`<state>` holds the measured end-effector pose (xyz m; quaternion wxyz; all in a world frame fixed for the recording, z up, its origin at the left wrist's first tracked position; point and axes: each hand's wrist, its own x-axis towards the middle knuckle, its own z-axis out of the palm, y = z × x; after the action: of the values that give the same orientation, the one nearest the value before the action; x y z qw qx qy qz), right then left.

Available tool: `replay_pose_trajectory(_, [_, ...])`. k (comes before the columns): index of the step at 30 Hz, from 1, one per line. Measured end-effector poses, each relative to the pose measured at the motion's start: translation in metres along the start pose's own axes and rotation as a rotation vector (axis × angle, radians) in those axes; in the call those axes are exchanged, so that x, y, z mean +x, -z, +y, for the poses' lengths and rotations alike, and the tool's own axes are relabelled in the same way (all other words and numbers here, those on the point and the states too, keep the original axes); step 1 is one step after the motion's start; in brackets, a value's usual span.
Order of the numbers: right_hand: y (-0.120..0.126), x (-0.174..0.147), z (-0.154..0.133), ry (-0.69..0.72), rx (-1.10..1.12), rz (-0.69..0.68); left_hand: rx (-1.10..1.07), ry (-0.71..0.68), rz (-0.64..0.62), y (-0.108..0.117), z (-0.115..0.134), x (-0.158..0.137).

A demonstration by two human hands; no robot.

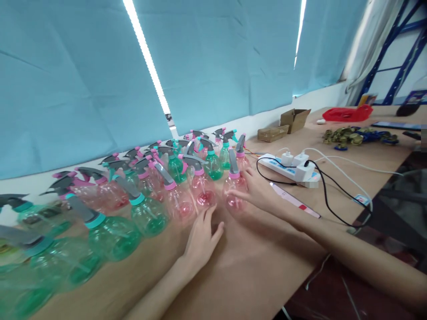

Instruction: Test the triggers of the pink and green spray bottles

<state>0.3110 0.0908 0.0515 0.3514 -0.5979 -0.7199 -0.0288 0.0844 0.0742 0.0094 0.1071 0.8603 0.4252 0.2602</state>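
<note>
My right hand (256, 191) is wrapped round the right side of a pink spray bottle (233, 182), its thumb across the front. The bottle stands upright at the right end of the front row. My left hand (202, 238) is open, thumb apart from the fingers, with its fingertips at the lower front of another pink spray bottle (203, 189); whether they touch it I cannot tell. A third pink spray bottle (178, 200) stands to its left, and a green spray bottle (148, 215) beyond that. All have grey trigger heads with pink or turquoise collars.
Several more spray bottles (113, 235) line the table (240, 266) to the left, against the wall. On the right lie a power strip (287, 169) with chargers and cables, a pinkish flat strip (295, 202), cardboard boxes (295, 122), a red bag (347, 113) and brass-coloured pieces (350, 137).
</note>
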Motion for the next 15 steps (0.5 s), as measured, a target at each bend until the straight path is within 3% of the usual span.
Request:
replay_pose_trajectory(5, [0.016, -0.042, -0.013, 0.059, 0.187, -0.015, -0.064, -0.017, 0.012, 0.001, 0.003, -0.006])
replay_pose_trajectory(8, [0.018, -0.054, -0.019, 0.057, 0.180, -0.034, -0.080, -0.021, 0.039, -0.001, 0.001, -0.006])
replay_pose_trajectory(15, [0.001, -0.012, -0.006, 0.016, -0.002, 0.044, -0.061, -0.063, 0.134, 0.000, 0.002, -0.007])
